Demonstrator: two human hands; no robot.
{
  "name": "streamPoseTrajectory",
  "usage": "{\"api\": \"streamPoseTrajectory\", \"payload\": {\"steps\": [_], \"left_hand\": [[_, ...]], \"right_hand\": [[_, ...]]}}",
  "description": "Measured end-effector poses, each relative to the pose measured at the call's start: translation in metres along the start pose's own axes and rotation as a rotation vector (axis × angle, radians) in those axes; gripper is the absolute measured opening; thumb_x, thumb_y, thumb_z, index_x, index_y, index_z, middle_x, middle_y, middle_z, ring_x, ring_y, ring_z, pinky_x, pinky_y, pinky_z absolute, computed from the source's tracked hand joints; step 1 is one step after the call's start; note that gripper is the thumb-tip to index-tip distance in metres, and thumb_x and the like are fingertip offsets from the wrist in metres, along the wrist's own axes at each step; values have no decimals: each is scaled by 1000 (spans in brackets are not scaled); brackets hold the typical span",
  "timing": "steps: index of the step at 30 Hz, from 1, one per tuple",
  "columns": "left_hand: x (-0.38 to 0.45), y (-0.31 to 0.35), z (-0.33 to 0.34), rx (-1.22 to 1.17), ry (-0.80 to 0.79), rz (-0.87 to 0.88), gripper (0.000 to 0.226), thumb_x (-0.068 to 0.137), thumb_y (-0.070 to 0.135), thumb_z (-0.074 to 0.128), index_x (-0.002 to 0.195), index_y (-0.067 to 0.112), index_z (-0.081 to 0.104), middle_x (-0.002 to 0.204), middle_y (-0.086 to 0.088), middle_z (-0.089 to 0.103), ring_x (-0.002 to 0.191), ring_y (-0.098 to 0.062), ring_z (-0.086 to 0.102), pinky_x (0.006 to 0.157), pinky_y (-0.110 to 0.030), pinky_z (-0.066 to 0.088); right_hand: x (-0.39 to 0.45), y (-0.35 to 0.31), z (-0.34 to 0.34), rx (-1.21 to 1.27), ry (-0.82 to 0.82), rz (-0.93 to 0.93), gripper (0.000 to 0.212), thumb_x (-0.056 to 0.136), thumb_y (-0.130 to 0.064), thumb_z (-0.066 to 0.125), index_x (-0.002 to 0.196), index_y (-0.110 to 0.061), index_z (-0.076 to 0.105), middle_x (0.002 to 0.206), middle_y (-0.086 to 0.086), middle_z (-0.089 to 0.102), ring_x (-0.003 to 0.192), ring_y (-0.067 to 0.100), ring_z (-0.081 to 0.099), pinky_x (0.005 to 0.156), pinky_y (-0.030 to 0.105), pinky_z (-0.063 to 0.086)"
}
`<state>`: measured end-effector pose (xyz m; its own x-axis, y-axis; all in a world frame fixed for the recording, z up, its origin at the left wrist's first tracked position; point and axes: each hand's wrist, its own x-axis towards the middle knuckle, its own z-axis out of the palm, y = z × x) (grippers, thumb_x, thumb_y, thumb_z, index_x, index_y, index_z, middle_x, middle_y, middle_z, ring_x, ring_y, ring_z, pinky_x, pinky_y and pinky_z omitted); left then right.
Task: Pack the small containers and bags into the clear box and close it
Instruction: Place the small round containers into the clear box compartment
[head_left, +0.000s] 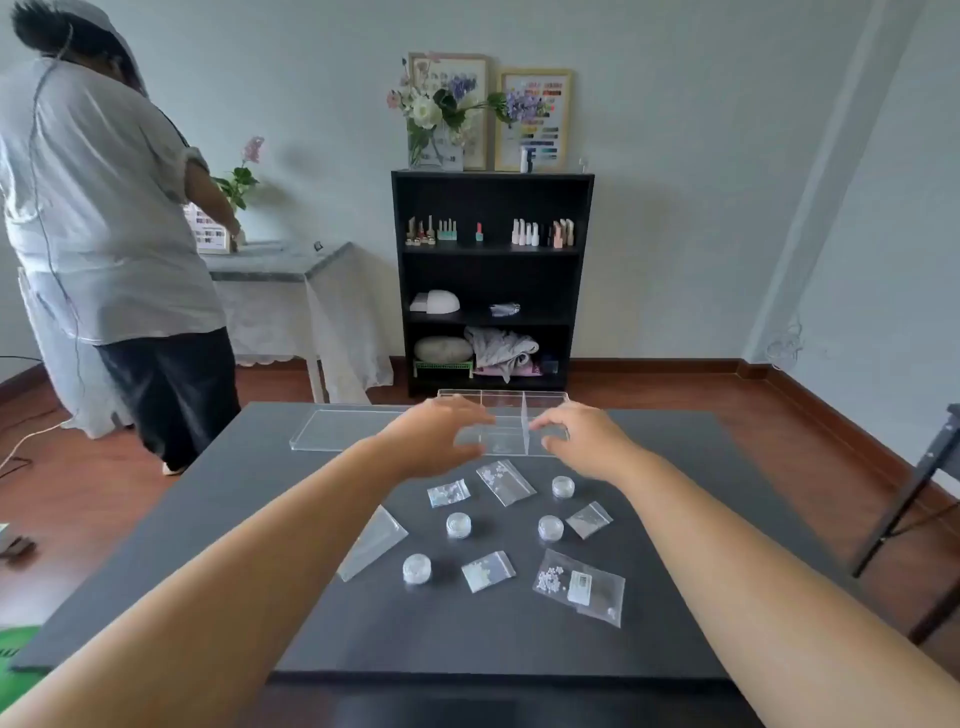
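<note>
Both hands, left hand (436, 441) and right hand (582, 441), are reaching with fingers apart at the clear box (511, 423) on the bench (260, 519); bags and jars are lying nearer.

4 small round containers (458, 525), 6 clear bags (505, 482), 1 clear box (511, 423), 1 lid (343, 428), 2 hands (436, 441).

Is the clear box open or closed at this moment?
Open. The clear box shows its dividers with nothing over them, and its lid lies flat on the table to its left.
</note>
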<state>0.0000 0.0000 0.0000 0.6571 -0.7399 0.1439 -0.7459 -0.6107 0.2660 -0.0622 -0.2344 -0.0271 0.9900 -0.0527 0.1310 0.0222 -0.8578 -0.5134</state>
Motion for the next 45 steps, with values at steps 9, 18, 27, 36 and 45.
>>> {"api": "streamPoseTrajectory", "payload": {"steps": [9,18,27,36,45], "left_hand": [[-7,51,51,-27,-190,216,28,88,38,63,115,31,68,118,5,62,107,-16,55,92,-39,45],[-8,45,73,-189,-152,203,20,80,35,71,98,26,71,100,4,63,92,-10,57,82,-32,48],[-3,38,73,-294,-29,188,9,79,28,70,82,20,67,81,12,67,74,5,58,70,-11,45],[38,-39,7,-198,213,-94,11,77,37,72,81,31,63,82,17,64,70,1,63,62,-14,50],[82,-79,3,0,-5,-195,11,77,37,74,83,32,67,84,19,64,80,-3,59,64,-21,44]], "right_hand": [[-19,23,7,33,-150,99,28,80,-27,75,106,-35,70,111,-7,63,101,7,56,84,25,42],[-25,43,20,25,-116,94,18,76,-29,75,91,-37,72,96,-15,64,88,0,57,69,19,43],[-31,51,38,147,47,42,10,76,-31,75,79,-39,71,85,-11,66,77,5,60,69,21,48],[12,5,26,232,171,-161,19,81,-33,72,99,-37,68,95,-19,67,81,1,57,66,12,45],[83,-26,31,175,101,-137,7,82,-35,72,88,-36,69,93,-16,62,91,2,50,69,22,39]]}}
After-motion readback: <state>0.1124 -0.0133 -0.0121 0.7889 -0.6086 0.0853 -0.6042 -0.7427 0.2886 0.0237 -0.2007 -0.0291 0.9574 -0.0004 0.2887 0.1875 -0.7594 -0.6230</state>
